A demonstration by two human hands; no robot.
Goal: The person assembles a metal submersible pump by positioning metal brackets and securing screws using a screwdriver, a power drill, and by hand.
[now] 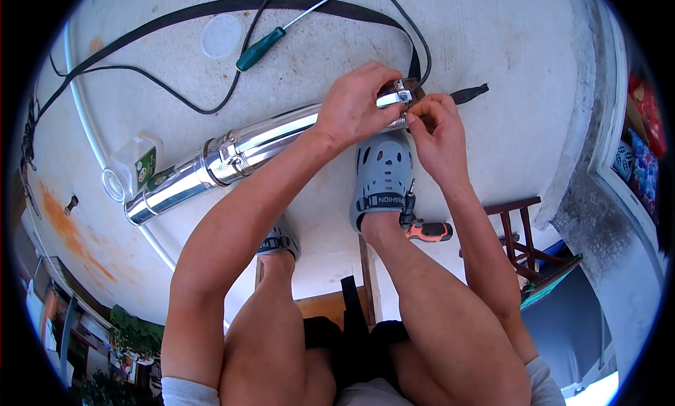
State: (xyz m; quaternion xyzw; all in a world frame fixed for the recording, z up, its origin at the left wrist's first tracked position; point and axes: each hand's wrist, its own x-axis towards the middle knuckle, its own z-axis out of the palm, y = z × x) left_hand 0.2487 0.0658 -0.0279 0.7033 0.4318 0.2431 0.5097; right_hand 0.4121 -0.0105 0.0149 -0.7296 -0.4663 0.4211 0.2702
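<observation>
Two bare hands meet in the head view at one end of a polished metal cylinder (274, 138), the landmark here. Fingers and thumb of the left hand (357, 103) curl round this end; the right hand's (439, 131) thumb and fingertips are pinched together there, and whether anything small sits between them I cannot tell. The cylinder is long, round and mirror-bright, banded by a perforated collar (232, 157), its smooth other end beside a clear plastic jug (133, 156). Beyond it lie a screwdriver (264, 47) with a ribbed green handle, a translucent disc (221, 36) and a flat black strap (211, 5). On its near side, a holed grey clog (383, 168) hugs its edge, an orange-and-black drill (429, 231) past the heel. Rough pale concrete (531, 117) leaves open room off the held end; the clog crowds the near edge.
</observation>
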